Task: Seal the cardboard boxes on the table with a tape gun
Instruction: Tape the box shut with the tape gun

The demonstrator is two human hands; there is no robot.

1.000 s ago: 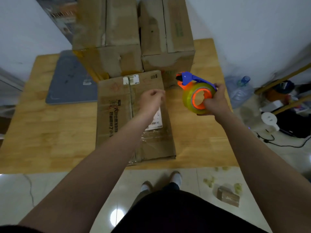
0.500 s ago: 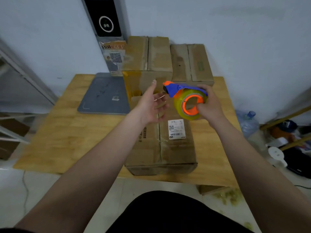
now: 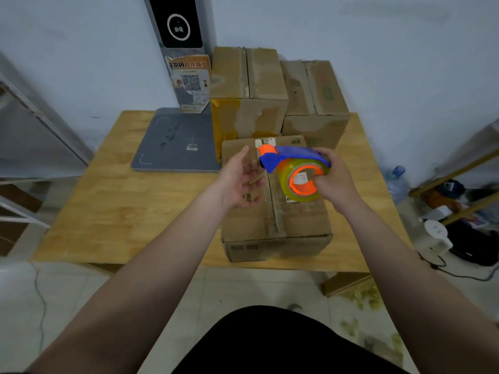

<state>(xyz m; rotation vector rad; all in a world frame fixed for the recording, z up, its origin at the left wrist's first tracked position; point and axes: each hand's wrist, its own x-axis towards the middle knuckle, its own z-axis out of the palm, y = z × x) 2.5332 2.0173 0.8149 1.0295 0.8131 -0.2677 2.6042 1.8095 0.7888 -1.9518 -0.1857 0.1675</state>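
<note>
A blue and orange tape gun (image 3: 294, 168) with a roll of clear yellowish tape is held above the near cardboard box (image 3: 275, 228). My right hand (image 3: 336, 182) grips the roll from the right. My left hand (image 3: 240, 179) hovers palm up just left of the gun's orange nose, fingers relaxed, holding nothing. The near box lies flat at the table's front edge with its flaps shut along a centre seam. Two taller boxes stand behind it: one (image 3: 248, 93) on the left, another (image 3: 314, 103) on the right.
The wooden table (image 3: 113, 206) carries a grey flat scale (image 3: 175, 141) with an upright post (image 3: 183, 49) at the back left. A water bottle (image 3: 397, 182), a white appliance (image 3: 434, 236) and cables lie on the floor at the right. Tape scraps litter the floor below.
The view has tilted up from the table to the wall. My left hand has opened and turned palm up beside the tape gun. The gun has come down closer over the near box.
</note>
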